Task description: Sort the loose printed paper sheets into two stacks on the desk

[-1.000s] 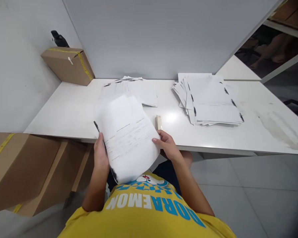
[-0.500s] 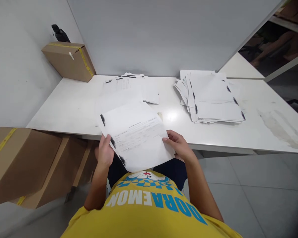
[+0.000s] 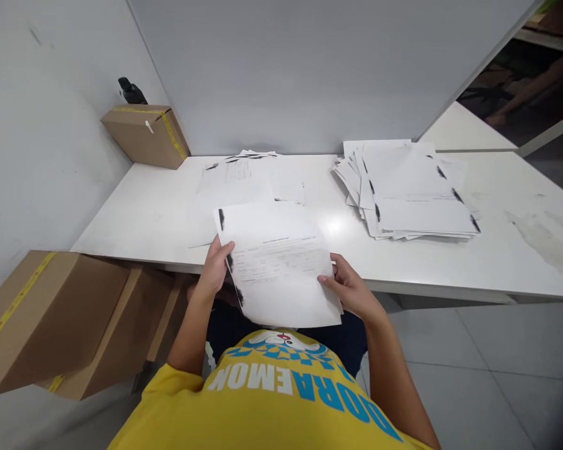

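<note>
A few printed paper sheets [image 3: 281,269] with black smudges along the left edge are held over my lap at the desk's front edge. My left hand [image 3: 216,265] pinches their left side, thumb on top. At the right side my right hand [image 3: 349,287] grips them between thumb and fingers; how many sheets there are I cannot tell. Just beyond lies a loose spread of papers [image 3: 237,178] on the white desk. To the right sits a thicker paper stack [image 3: 413,187], unevenly piled, with black marks down its edges.
A taped cardboard box [image 3: 143,134] stands in the desk's back left corner, a black object [image 3: 131,92] behind it. Larger cardboard boxes [image 3: 42,319] are on the left below the desk. A grey partition [image 3: 281,75] rises behind. Another person's arm [image 3: 530,90] shows at far right.
The held sheets have turned to lie straighter before me, and both hands have moved along with them. The whole view has shifted slightly.
</note>
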`<state>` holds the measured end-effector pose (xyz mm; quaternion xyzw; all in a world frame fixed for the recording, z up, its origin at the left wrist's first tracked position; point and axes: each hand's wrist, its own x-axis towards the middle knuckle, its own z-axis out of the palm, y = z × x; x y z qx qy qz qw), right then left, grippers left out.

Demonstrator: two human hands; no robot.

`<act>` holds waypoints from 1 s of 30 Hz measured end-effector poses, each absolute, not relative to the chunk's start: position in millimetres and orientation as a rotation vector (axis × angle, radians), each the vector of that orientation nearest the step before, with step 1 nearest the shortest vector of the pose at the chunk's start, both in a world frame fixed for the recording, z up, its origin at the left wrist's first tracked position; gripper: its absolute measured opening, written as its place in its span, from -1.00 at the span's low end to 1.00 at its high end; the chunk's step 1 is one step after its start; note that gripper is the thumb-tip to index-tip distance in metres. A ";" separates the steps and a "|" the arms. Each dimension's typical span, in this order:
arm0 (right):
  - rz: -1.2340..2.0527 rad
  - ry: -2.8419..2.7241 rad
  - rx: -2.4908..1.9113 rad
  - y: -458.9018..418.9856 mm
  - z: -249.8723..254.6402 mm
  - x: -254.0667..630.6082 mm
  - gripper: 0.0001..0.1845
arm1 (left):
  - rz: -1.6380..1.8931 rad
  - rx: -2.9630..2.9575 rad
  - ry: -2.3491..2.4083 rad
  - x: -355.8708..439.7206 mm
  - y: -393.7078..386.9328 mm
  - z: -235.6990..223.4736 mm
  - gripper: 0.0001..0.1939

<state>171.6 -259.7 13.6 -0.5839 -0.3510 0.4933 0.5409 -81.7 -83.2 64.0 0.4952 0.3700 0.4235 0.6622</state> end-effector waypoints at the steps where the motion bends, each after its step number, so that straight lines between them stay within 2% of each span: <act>1: 1.175 -0.839 -1.402 -260.7 14.4 172.2 -0.40 | 0.939 1.140 0.827 -79.7 -80.3 65.5 -0.48; 6: 1.187 -0.806 -1.410 -264.1 16.4 172.5 -0.38 | 0.876 1.236 0.730 -67.7 -69.0 67.9 -0.45; 9: 1.087 -0.798 -1.416 -267.2 12.8 175.8 -0.39 | 0.796 1.391 0.726 -71.5 -55.4 61.0 -0.33; 12: 0.740 -0.822 -1.662 -273.6 9.2 184.3 -0.43 | 0.706 1.796 0.989 -85.1 -28.4 43.8 -0.30; 15: 0.273 -0.806 -1.990 -283.7 11.1 194.2 -0.48 | 0.381 2.240 1.434 -96.0 10.1 22.3 -0.32; 17: 0.065 -0.794 -2.095 -292.2 15.6 198.9 -0.49 | 0.142 2.380 1.509 -96.8 38.3 11.7 -0.31; 20: -0.138 -0.724 -2.144 -305.8 23.1 202.1 -0.48 | 0.028 2.476 1.463 -86.7 78.0 5.4 -0.29; 23: -0.331 -0.556 -2.074 -315.7 29.8 202.3 -0.50 | 0.050 2.462 1.460 -62.9 110.2 7.2 -0.24; 26: -0.471 -0.379 -1.804 -318.2 36.2 202.9 -0.55 | 0.167 2.376 1.527 -27.2 134.4 13.6 -0.22; 30: -0.393 -0.178 -1.499 -321.7 28.0 203.4 -0.54 | 0.301 2.347 1.517 24.6 145.0 28.3 -0.24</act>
